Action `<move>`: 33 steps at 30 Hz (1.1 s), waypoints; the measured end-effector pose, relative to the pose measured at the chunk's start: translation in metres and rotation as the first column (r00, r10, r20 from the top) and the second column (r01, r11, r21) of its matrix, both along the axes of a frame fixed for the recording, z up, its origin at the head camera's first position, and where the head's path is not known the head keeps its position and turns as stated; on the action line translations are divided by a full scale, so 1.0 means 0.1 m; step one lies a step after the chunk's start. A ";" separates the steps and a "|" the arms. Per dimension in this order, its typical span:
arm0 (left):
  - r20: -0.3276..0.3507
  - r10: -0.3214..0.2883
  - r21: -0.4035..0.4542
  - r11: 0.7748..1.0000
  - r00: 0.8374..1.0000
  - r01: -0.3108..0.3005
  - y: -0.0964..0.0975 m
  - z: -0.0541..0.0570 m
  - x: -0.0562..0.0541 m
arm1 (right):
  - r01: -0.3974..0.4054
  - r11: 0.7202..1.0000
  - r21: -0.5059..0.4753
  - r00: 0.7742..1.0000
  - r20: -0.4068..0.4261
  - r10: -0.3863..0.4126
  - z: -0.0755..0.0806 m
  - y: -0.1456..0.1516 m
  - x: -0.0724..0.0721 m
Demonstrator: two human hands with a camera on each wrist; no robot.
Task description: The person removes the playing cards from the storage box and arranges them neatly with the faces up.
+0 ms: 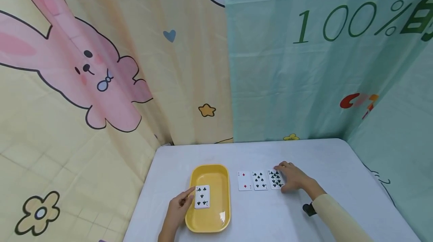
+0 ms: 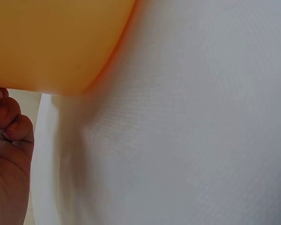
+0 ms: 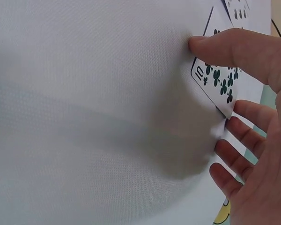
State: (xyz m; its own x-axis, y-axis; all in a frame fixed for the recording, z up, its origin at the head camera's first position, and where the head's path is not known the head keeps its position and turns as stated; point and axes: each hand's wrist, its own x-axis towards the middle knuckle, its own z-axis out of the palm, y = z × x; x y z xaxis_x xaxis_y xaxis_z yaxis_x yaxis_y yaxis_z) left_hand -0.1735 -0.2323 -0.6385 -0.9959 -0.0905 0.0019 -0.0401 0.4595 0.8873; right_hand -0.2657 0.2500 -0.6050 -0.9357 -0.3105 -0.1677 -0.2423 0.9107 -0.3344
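My left hand [image 1: 178, 209] is at the left rim of the yellow tray [image 1: 221, 197], some fingers curled. Its fingertips reach over the rim near the five of clubs [image 1: 202, 197], which lies face up at the tray's left side. In the left wrist view the tray [image 2: 47, 42] hides these fingertips, so whether they pinch anything does not show. At the right end of a card row, my right hand [image 1: 295, 177] spans the ten of clubs [image 3: 217, 77] with fingers spread. Its thumb [image 3: 220, 49] crosses the card's near edge; fingertips touch the far corner.
Left of the ten lie a black-suit card [image 1: 259, 180] and a two of diamonds [image 1: 245, 180], face up on the white table [image 1: 257, 215]. A black object [image 1: 309, 209] is at the right wrist. Printed curtains [image 1: 189, 69] hang behind the table.
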 end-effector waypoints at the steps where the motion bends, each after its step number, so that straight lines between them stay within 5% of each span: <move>1: -0.001 0.000 -0.003 1.000 1.000 0.000 0.00 0.00 0.00 | 0.004 1.000 -0.008 1.000 0.008 -0.004 0.00 0.00 0.01; 17: 0.010 0.013 -0.028 1.000 1.000 -0.012 0.01 0.00 -0.01 | 0.035 0.996 -0.080 0.999 0.008 -0.034 -0.10 0.05 0.06; 25: -0.012 -0.015 -0.030 0.999 1.000 0.015 0.04 0.02 -0.05 | 0.023 0.998 -0.062 0.990 -0.137 -0.032 -0.04 0.04 0.07; 33: -0.031 0.008 -0.047 0.999 0.999 -0.010 0.03 -0.02 -0.01 | 0.038 0.988 -0.147 0.987 -0.146 -0.059 0.13 -0.26 0.10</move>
State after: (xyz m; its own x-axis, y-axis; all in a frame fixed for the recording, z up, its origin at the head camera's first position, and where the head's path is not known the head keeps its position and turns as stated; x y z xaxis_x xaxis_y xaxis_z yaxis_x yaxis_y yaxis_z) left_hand -0.1747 -0.2292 -0.6401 -0.9945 -0.0984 0.0369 -0.0175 0.5009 0.8653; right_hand -0.2552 0.2237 -0.5917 -0.9613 -0.2748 0.0187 -0.2564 0.8678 -0.4258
